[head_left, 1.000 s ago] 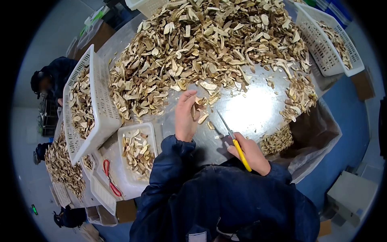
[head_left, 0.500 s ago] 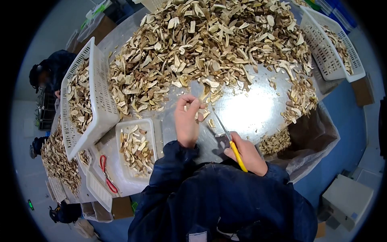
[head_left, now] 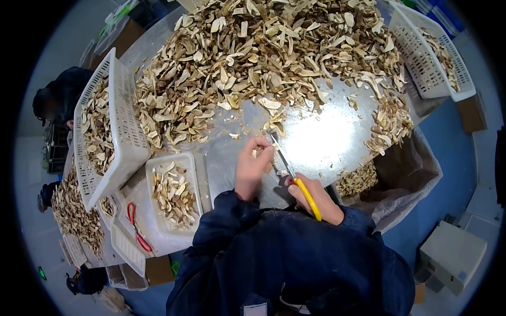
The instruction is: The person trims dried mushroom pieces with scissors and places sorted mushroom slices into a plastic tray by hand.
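My left hand (head_left: 252, 169) is closed in a pinch, and a pale piece of dried mushroom slice (head_left: 256, 153) shows between its fingers. Wrapped round a pair of scissors with yellow handles (head_left: 309, 200) is my right hand (head_left: 326, 202). The blades point up and left, close beside my left fingertips; whether they touch a slice I cannot tell. Just beyond the tips, loose mushroom slices (head_left: 276, 125) lie on the metal table (head_left: 227, 181). A large heap of dried mushroom slices (head_left: 263, 58) covers the far side.
A white basket of slices (head_left: 126, 124) stands at left, another basket (head_left: 421, 63) at far right. A shallow white tray (head_left: 196, 181) and red-handled scissors (head_left: 133, 217) lie left of me. A lined bin (head_left: 406, 181) stands below the right edge. Other people (head_left: 63, 97) are at left.
My left hand has moved down and right, toward the scissors. The long slice seen at its fingertips no longer shows there. The scissors have shifted slightly left and stand closer to my left fingers.
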Tool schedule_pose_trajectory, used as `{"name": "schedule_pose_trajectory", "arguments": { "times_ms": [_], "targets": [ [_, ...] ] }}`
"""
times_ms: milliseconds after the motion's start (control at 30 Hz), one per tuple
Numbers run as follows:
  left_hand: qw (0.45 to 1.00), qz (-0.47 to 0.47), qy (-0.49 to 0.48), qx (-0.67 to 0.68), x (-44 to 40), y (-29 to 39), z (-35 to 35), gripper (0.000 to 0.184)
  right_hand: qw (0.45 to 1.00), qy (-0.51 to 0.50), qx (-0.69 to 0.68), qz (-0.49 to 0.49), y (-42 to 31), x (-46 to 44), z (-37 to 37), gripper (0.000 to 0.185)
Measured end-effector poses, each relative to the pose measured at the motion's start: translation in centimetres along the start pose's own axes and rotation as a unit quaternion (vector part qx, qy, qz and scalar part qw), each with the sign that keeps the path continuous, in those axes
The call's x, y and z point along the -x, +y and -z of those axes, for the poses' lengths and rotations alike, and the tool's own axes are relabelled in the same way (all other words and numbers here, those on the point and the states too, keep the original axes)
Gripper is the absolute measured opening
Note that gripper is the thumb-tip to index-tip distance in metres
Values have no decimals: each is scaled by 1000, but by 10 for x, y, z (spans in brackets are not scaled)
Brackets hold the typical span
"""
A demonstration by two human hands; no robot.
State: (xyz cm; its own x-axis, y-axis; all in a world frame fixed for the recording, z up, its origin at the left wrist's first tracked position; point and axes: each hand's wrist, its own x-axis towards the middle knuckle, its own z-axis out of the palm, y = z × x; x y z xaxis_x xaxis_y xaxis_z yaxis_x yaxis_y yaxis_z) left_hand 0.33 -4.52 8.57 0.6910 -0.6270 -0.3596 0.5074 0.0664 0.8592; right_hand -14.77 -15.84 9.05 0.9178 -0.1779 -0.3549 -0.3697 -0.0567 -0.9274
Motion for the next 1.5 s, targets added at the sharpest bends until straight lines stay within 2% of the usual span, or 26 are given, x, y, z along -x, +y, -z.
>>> {"name": "schedule_pose_trajectory", "arguments": {
  "times_ms": [33,133,200,267,333,367,400,433,467,567,600,700,800,833,867,900,933,1033,1067,1200,1300,1500],
  "targets": [
    [1000,17,-14,4,-2,1,7,4,1000,-2,-18,-11,0,0,-1,29],
    [964,110,30,239,-24,-2,31,6,999,6,-41,-16,4,1,-1,28],
    [963,104,40,246,-38,3,41,10,999,28,-14,15,13,0,2,28],
    [960,106,35,256,-65,1,56,15,999,44,-24,6,13,2,7,29],
    [995,97,-5,28,-84,22,42,16,997,63,-31,3,14,5,9,30],
    [992,90,-25,-87,-93,30,36,17,997,75,-33,4,14,6,11,30],
    [970,-29,-33,-238,-105,29,29,18,996,87,-35,6,15,8,12,30],
    [912,-147,-40,-380,-116,24,21,19,995,92,-31,4,15,9,14,30],
    [821,-261,-45,-506,-125,19,16,20,995,98,-27,2,17,11,16,30],
    [680,-306,-35,-666,-139,11,17,22,995,102,-21,-12,16,15,20,31],
    [676,-292,-34,-676,-139,11,18,20,995,100,-20,-18,15,16,21,31],
    [694,-262,-45,-669,-131,13,30,22,995,89,-18,-34,14,17,24,31],
    [818,-237,-42,-522,-115,16,40,20,994,106,-2,19,24,12,21,31],
    [892,-125,-44,-432,-106,23,39,18,995,101,-2,13,22,11,21,31],
    [943,-10,-44,-329,-97,31,36,18,995,96,-1,7,19,11,22,31],
    [970,104,-43,-217,-90,36,36,18,996,91,1,1,17,10,22,31],
    [985,135,-92,-50,-89,26,48,17,996,88,2,-1,18,10,21,31],
    [964,149,-142,171,-68,19,43,17,996,83,16,-4,18,8,21,32],
    [970,131,-102,179,-56,20,35,19,996,82,25,-3,16,8,21,32],
    [957,140,-159,196,-45,5,44,23,995,69,59,31,9,9,23,36],
    [961,91,-209,157,-40,2,41,26,991,50,123,31,1,10,24,44],
    [964,83,-212,140,-30,12,38,32,982,51,170,72,4,8,23,52]
  ]
}}
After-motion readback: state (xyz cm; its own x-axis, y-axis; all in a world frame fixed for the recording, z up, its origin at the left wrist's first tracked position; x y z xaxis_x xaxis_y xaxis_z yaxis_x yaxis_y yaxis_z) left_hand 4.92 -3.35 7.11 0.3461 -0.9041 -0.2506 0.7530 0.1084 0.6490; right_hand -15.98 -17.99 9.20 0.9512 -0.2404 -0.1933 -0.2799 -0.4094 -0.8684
